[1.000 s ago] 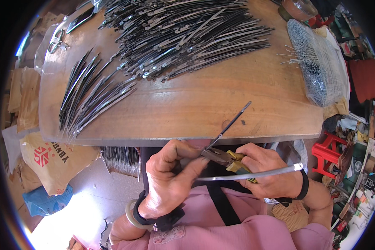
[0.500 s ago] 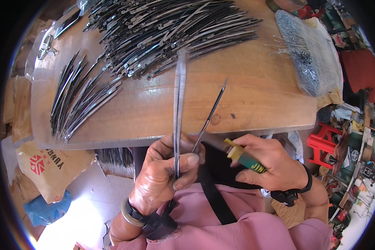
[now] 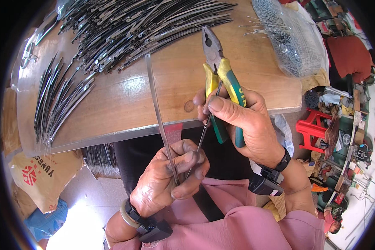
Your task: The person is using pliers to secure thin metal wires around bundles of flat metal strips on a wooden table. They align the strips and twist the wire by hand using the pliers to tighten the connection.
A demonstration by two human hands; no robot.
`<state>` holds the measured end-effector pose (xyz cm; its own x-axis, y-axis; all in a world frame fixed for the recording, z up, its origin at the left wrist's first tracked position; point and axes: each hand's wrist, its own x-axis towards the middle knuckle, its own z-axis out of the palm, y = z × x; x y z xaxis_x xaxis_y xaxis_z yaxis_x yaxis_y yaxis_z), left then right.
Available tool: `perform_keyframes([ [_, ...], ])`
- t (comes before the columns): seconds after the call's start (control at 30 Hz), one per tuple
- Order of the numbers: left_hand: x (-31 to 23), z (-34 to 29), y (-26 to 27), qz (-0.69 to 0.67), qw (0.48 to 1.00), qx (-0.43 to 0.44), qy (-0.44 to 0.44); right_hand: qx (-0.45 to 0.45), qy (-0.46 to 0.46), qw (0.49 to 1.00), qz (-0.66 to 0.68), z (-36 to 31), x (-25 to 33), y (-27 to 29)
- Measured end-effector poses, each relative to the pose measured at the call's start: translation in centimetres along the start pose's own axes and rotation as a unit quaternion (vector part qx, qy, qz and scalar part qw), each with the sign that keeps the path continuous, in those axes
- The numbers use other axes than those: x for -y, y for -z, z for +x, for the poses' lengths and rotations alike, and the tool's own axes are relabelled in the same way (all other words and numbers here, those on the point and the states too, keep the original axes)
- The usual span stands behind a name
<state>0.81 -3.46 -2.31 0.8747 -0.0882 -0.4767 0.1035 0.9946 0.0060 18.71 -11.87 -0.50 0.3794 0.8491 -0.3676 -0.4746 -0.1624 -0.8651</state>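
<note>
Head view: note strips (image 3: 157,102) pinched between fingers of left hand (image 3: 168,173) across near edge of bench (image 3: 125,100), pliers (image 3: 213,50) plus one strip gripped in right hand (image 3: 246,116); beware possible bending from plier slip.

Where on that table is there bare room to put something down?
The wooden table is bare between the small strip bundle and the held flat strip, and again between the pliers and the plastic bag. Its far side is crowded by the large strip heap.
</note>
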Motion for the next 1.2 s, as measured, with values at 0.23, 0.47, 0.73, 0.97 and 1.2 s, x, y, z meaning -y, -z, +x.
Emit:
perform_keyframes([
  [0.23,-0.1,0.2,-0.2,-0.001,0.999,-0.045,0.017,-0.062,-0.01,0.998,0.006,0.5,-0.5,0.0],
  [0.47,-0.4,1.0,-1.8,0.055,0.991,-0.125,0.008,-0.044,-0.048,0.997,-0.033,0.6,-0.2,1.1],
  [0.73,-2.5,-1.0,-2.6,0.089,0.972,-0.182,-0.12,-0.09,0.108,0.973,-0.186,0.3,4.5,5.2],
  [0.97,-5.7,-4.5,-1.2,0.284,0.793,-0.341,-0.417,-0.098,0.428,0.681,-0.586,5.2,11.2,8.2],
  [1.2,-10.2,-8.4,1.3,0.732,0.322,-0.4,-0.447,-0.01,0.414,0.467,-0.781,10.3,11.9,9.6],
])
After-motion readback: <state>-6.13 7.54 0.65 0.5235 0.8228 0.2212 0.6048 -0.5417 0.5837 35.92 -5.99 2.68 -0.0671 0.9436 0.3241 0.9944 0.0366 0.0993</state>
